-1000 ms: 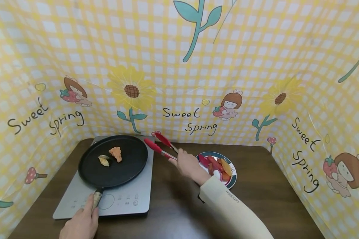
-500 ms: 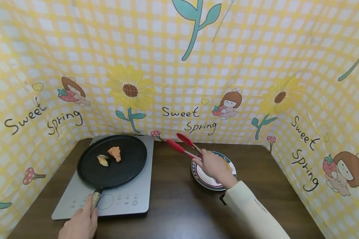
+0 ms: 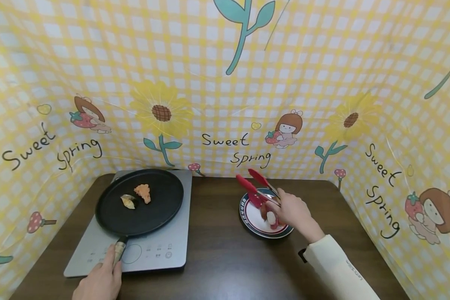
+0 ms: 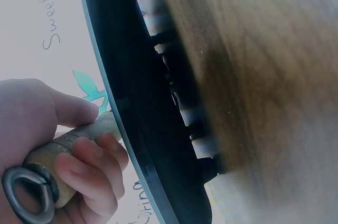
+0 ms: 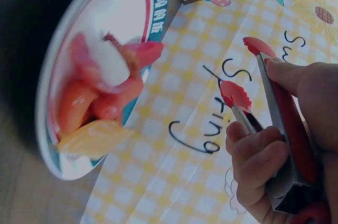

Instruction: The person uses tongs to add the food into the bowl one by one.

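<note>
My left hand (image 3: 99, 278) grips the wood-look handle (image 4: 53, 163) of a flat black frying pan (image 3: 155, 218). Inside the pan lie an orange, crumbly-looking food piece (image 3: 143, 193) and a small yellowish, shell-shaped piece (image 3: 128, 202). My right hand (image 3: 294, 210) holds red-tipped metal tongs (image 5: 277, 102) above a round plate (image 3: 252, 227); their two tips stand apart with nothing between them. On the plate, the right wrist view shows a heap of sausage-like red pieces (image 5: 76, 105), a white oval piece (image 5: 110, 63) and a flat yellow piece (image 5: 95, 138). The hand hides part of this heap in the head view.
The pan sits on a silver induction cooker (image 3: 161, 258) with touch controls on its front. A dark wooden table (image 3: 217, 258) carries cooker and plate. Yellow checked cloth (image 3: 225, 104) encloses the back and both sides.
My right hand has carried the spread tongs rightward, from beside the pan to over the plate. The left hand still holds the pan handle, and the two pieces in the pan keep their places.
</note>
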`<state>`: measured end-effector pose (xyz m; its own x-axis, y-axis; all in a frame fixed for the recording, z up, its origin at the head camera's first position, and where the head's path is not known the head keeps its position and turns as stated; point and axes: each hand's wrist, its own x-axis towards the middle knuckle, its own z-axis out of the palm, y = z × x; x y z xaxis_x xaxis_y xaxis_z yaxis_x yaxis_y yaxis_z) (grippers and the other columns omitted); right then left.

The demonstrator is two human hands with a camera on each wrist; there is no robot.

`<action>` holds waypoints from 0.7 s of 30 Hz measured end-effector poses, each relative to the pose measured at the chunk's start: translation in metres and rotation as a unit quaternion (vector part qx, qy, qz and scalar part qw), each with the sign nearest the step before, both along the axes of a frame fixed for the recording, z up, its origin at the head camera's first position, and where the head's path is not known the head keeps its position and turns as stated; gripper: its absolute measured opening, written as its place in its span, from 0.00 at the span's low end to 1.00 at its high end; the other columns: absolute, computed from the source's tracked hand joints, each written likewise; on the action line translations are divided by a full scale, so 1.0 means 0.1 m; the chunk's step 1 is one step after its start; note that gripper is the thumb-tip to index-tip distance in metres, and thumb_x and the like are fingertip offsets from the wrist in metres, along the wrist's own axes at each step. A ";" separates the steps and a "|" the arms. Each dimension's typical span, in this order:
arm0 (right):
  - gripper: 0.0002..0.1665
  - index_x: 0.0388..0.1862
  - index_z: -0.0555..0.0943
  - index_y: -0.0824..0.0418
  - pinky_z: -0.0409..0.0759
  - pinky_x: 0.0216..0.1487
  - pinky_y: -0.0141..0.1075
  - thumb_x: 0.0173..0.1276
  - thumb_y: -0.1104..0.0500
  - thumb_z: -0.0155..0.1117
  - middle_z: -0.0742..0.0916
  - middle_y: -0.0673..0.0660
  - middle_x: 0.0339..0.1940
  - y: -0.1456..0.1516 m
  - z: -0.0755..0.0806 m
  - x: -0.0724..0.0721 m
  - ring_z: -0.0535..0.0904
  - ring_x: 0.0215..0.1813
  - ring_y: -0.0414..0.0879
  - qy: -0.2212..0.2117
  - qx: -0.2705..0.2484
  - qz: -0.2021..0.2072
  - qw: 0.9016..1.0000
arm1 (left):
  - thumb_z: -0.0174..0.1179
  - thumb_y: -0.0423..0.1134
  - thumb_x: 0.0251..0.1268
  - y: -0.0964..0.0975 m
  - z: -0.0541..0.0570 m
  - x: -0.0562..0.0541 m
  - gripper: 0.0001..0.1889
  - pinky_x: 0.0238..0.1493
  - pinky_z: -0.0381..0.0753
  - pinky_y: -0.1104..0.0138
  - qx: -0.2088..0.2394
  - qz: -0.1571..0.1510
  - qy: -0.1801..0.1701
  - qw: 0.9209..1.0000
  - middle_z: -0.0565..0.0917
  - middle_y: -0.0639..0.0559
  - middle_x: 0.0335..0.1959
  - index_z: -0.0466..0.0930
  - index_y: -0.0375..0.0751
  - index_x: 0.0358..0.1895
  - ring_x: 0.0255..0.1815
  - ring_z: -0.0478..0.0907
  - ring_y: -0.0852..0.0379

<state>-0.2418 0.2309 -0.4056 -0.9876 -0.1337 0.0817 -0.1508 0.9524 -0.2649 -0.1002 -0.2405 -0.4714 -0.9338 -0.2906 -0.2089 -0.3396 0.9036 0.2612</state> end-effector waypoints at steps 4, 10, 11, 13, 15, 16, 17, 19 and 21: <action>0.33 0.52 0.74 0.65 0.77 0.25 0.47 0.62 0.40 0.64 0.82 0.60 0.32 0.15 -0.05 0.10 0.77 0.26 0.52 0.020 0.012 0.006 1.000 | 0.45 0.48 0.72 -0.02 -0.01 -0.01 0.30 0.26 0.73 0.46 0.008 -0.007 -0.007 1.000 0.77 0.37 0.30 0.52 0.33 0.68 0.24 0.77 0.38; 0.33 0.52 0.75 0.66 0.75 0.23 0.48 0.62 0.41 0.64 0.82 0.62 0.31 0.35 -0.13 0.31 0.77 0.25 0.54 0.039 0.050 0.015 0.998 | 0.45 0.48 0.72 -0.03 -0.02 0.00 0.29 0.25 0.72 0.47 0.011 -0.004 0.000 1.000 0.77 0.38 0.29 0.53 0.33 0.68 0.23 0.76 0.38; 0.32 0.51 0.75 0.66 0.74 0.22 0.47 0.62 0.40 0.64 0.82 0.61 0.30 0.38 -0.14 0.35 0.77 0.24 0.53 0.043 0.053 0.017 0.998 | 0.46 0.48 0.72 -0.03 -0.02 0.00 0.29 0.24 0.72 0.47 0.010 -0.005 0.002 1.000 0.77 0.37 0.29 0.53 0.33 0.68 0.23 0.76 0.38; 0.30 0.49 0.75 0.64 0.73 0.19 0.47 0.62 0.40 0.64 0.82 0.60 0.28 0.43 -0.17 0.43 0.77 0.23 0.54 0.056 0.059 0.021 0.996 | 0.46 0.48 0.72 -0.03 -0.02 0.00 0.29 0.25 0.72 0.47 0.008 -0.006 0.002 1.000 0.77 0.38 0.29 0.53 0.32 0.68 0.23 0.76 0.38; 0.27 0.46 0.75 0.62 0.70 0.17 0.46 0.62 0.41 0.64 0.81 0.58 0.25 0.48 -0.19 0.52 0.76 0.21 0.53 0.066 0.062 0.024 0.996 | 0.45 0.48 0.72 -0.03 -0.02 0.00 0.29 0.25 0.72 0.47 0.008 -0.008 -0.001 1.000 0.77 0.37 0.29 0.53 0.32 0.67 0.24 0.76 0.38; 0.26 0.45 0.75 0.62 0.69 0.16 0.45 0.62 0.41 0.64 0.80 0.57 0.24 0.50 -0.21 0.56 0.75 0.20 0.52 0.067 0.063 0.024 0.995 | 0.45 0.48 0.72 -0.03 -0.02 0.00 0.29 0.25 0.72 0.46 0.008 -0.009 -0.002 1.000 0.77 0.37 0.29 0.53 0.32 0.67 0.24 0.77 0.38; 0.25 0.44 0.75 0.61 0.69 0.16 0.45 0.62 0.42 0.65 0.80 0.56 0.24 0.52 -0.22 0.60 0.75 0.20 0.52 0.068 0.065 0.025 0.995 | 0.45 0.48 0.73 -0.04 -0.01 -0.01 0.29 0.26 0.73 0.46 0.009 -0.011 -0.005 1.000 0.77 0.38 0.29 0.52 0.32 0.67 0.24 0.77 0.38; 0.25 0.46 0.76 0.61 0.68 0.16 0.44 0.62 0.43 0.65 0.80 0.55 0.24 0.54 -0.24 0.69 0.75 0.19 0.51 0.067 0.068 0.025 0.995 | 0.45 0.48 0.73 -0.03 -0.01 -0.01 0.30 0.26 0.73 0.46 0.010 -0.012 -0.005 1.000 0.77 0.37 0.29 0.52 0.32 0.68 0.25 0.77 0.37; 0.26 0.47 0.76 0.61 0.69 0.16 0.44 0.61 0.43 0.66 0.80 0.54 0.24 0.56 -0.26 0.76 0.75 0.19 0.51 0.069 0.073 0.023 0.995 | 0.45 0.48 0.72 -0.04 -0.01 -0.01 0.30 0.26 0.73 0.46 0.010 -0.013 0.000 1.000 0.77 0.37 0.30 0.52 0.32 0.68 0.25 0.77 0.37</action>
